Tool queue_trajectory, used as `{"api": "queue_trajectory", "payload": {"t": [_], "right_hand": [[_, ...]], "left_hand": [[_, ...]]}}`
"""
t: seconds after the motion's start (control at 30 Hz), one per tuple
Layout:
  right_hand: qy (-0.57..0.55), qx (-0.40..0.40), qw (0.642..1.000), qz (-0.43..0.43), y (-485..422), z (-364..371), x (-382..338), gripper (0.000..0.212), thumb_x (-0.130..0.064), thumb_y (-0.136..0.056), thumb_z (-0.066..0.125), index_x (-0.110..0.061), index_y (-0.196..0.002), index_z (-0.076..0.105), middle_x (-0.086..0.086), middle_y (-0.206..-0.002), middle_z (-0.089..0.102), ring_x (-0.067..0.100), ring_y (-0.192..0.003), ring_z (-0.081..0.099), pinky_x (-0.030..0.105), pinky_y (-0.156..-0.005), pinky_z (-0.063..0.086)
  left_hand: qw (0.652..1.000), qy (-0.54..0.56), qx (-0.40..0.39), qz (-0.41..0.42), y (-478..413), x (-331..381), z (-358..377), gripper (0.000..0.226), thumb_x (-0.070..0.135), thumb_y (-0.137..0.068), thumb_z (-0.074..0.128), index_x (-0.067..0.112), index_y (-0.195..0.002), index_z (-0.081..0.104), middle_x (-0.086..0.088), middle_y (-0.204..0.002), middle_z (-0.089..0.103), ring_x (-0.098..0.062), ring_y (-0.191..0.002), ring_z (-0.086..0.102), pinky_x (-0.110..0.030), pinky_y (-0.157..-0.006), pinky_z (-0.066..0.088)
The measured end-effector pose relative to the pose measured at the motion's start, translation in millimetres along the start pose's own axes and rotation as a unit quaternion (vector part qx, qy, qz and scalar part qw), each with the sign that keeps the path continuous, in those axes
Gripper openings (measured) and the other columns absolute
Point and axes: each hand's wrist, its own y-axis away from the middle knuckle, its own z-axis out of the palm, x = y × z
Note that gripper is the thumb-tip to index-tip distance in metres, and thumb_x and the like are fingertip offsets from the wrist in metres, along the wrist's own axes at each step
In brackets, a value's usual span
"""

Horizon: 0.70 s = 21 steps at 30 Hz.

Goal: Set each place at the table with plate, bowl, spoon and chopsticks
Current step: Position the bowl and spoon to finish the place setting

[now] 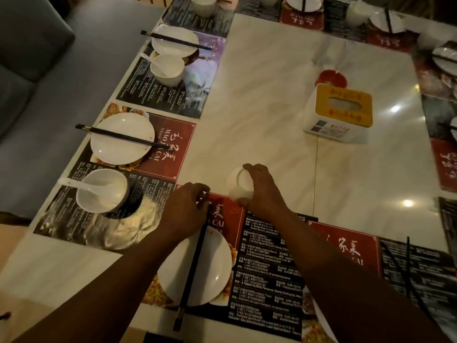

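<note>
Right under the camera, the plate (210, 266) sits on the near placemat (269, 268). The chopsticks (191, 273) lie across it, their long axis running from the table's near edge straight away toward the left hand (185, 209). That hand curls down over their far tips. The knuckles hide the contact, so I cannot tell whether it pinches them or only rests there.

Now the right hand (262, 191): it grasps the bowl (241, 186), fingers over the far side and thumb on the near side. The bowl looks tipped, and sits on the bare table (259, 95) just past the placemat's far edge, beyond the plate and to its right.

So here's what the move turns on, I'd say. The open spot is the black part of the placemat right of the plate, which lies back toward the person from the bowl. The right hand is the nearer one and already has it. The finished neighbour bowl (102, 191) stands beside its plate with a spoon (81, 185) inside. No spoon shows for this place.
</note>
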Motion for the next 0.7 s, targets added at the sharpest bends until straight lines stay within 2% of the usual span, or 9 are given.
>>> {"api": "queue_trajectory", "payload": {"t": [0.13, 0.23, 0.3, 0.37, 0.43, 0.53, 0.6, 0.7], "right_hand": [[-0.103, 0.013, 0.994, 0.023, 7.8, -16.4, 1.9, 0.101, -0.037, -0.068, 0.090, -0.030, -0.150, 0.032, -0.003, -0.152, 0.033, 0.018, -0.136, 0.038, 0.037, -0.110, 0.040], [-0.235, 0.009, 0.969, 0.068, 23.4, -35.6, 2.2, 0.092, -0.042, -0.068, 0.089, -0.037, -0.145, 0.039, -0.004, -0.147, 0.045, 0.017, -0.128, 0.048, 0.037, -0.101, 0.050], [-0.340, -0.018, 0.934, 0.110, 39.3, -46.8, 6.3, 0.086, -0.045, -0.069, 0.088, -0.039, -0.141, 0.042, 0.001, -0.141, 0.052, 0.022, -0.121, 0.056, 0.043, -0.096, 0.056], [-0.396, -0.048, 0.903, 0.157, 56.6, -52.8, 15.3, 0.087, -0.053, -0.064, 0.086, -0.036, -0.137, 0.042, 0.008, -0.138, 0.055, 0.026, -0.117, 0.060, 0.050, -0.096, 0.055], [-0.426, -0.078, 0.880, 0.195, 75.0, -55.4, 22.8, 0.085, -0.063, -0.062, 0.081, -0.030, -0.130, 0.044, 0.013, -0.134, 0.055, 0.031, -0.114, 0.061, 0.056, -0.095, 0.054], [-0.465, -0.122, 0.849, 0.218, 104.8, -58.5, 25.5, 0.069, -0.070, -0.076, 0.068, -0.023, -0.125, 0.051, 0.012, -0.128, 0.059, 0.031, -0.112, 0.063, 0.055, -0.094, 0.055], [-0.440, -0.138, 0.864, 0.202, 124.4, -57.9, 24.9, 0.055, -0.058, -0.086, 0.066, -0.028, -0.130, 0.053, 0.003, -0.127, 0.060, 0.025, -0.112, 0.063, 0.048, -0.092, 0.058], [-0.355, -0.110, 0.908, 0.195, 141.7, -49.8, 29.2, 0.047, -0.023, -0.091, 0.067, -0.040, -0.133, 0.052, -0.006, -0.126, 0.057, 0.019, -0.112, 0.058, 0.046, -0.085, 0.061]], "left_hand": [[0.997, -0.004, -0.045, 0.057, -5.1, 17.5, 13.0, 0.050, 0.014, -0.086, 0.071, 0.020, -0.133, 0.058, -0.001, -0.128, 0.059, -0.019, -0.112, 0.060, -0.034, -0.093, 0.052], [0.992, -0.007, -0.073, 0.107, -12.2, 32.3, 18.9, 0.062, 0.010, -0.085, 0.072, 0.026, -0.140, 0.048, 0.002, -0.145, 0.048, -0.018, -0.125, 0.053, -0.036, -0.095, 0.054], [0.986, 0.006, -0.072, 0.153, -15.1, 42.2, 19.8, 0.061, 0.015, -0.084, 0.075, 0.027, -0.137, 0.049, 0.004, -0.147, 0.047, -0.015, -0.128, 0.050, -0.032, -0.096, 0.052], [0.979, 0.004, -0.060, 0.193, -16.0, 51.0, 20.8, 0.046, 0.020, -0.086, 0.074, 0.026, -0.128, 0.056, 0.005, -0.146, 0.048, -0.012, -0.125, 0.051, -0.029, -0.091, 0.051], [0.975, 0.007, -0.063, 0.212, -14.8, 57.9, 25.3, 0.030, 0.024, -0.090, 0.070, 0.026, -0.118, 0.060, 0.005, -0.135, 0.059, -0.011, -0.114, 0.059, -0.031, -0.086, 0.055], [0.976, 0.005, -0.096, 0.197, -6.9, 65.3, 35.4, 0.017, 0.034, -0.096, 0.060, 0.029, -0.112, 0.060, 0.008, -0.104, 0.071, -0.011, -0.090, 0.067, -0.036, -0.077, 0.057], [0.977, -0.014, -0.109, 0.185, 2.6, 64.4, 42.6, 0.020, 0.038, -0.098, 0.057, 0.026, -0.113, 0.062, 0.007, -0.096, 0.072, -0.009, -0.083, 0.066, -0.033, -0.074, 0.056], [0.979, -0.018, -0.119, 0.164, 18.8, 56.4, 53.9, 0.016, 0.036, -0.097, 0.059, 0.024, -0.103, 0.067, 0.012, -0.081, 0.067, -0.003, -0.073, 0.061, -0.030, -0.068, 0.055]]}}
